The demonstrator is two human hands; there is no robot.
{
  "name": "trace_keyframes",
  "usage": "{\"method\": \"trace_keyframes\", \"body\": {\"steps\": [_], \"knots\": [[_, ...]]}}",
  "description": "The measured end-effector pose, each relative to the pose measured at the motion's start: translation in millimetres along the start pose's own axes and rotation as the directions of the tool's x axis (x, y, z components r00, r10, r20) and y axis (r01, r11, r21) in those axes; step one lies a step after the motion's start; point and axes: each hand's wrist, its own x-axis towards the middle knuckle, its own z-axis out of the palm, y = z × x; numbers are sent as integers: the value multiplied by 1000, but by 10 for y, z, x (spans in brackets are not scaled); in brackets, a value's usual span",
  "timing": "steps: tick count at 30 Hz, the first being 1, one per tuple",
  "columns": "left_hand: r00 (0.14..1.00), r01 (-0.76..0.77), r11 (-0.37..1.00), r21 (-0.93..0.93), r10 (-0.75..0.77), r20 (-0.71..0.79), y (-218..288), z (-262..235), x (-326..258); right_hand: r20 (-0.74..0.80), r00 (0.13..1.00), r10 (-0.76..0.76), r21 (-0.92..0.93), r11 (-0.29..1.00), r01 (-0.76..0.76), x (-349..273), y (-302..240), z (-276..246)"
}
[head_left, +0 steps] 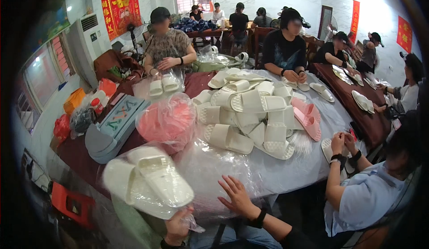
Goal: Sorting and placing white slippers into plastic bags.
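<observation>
Our left hand (178,225) gripped a clear plastic bag holding two white foam slippers (149,182), just left of the heap of white slippers (250,115); our right hand (237,195) lay open on loose clear plastic bags (210,168).

Heap of white slippers (250,115), pink slippers (307,117), red stool (71,204)

left hand (178,225) low near the bottom edge, fingers curled tight in a grip, knuckles up, right hand (236,196) just beside it and higher, palm down, fingers spread flat, dark band on the wrist, forearm angling in from lower right
</observation>
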Motion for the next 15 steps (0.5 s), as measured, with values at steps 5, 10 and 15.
{"method": "trace_keyframes", "body": {"steps": [5,10,15], "knots": [[673,-183,956,231,293,-680,-385,-760,14,181,983,43,-346,938,23,-74,405,370],[476,-144,939,311,342,-810,-405,-1405,-289,227,967,120,-403,915,-19,-86,489,537],[527,182,846,501,346,-776,-507,-1681,-912,230,966,122,-394,919,-22,-14,427,515]]}}
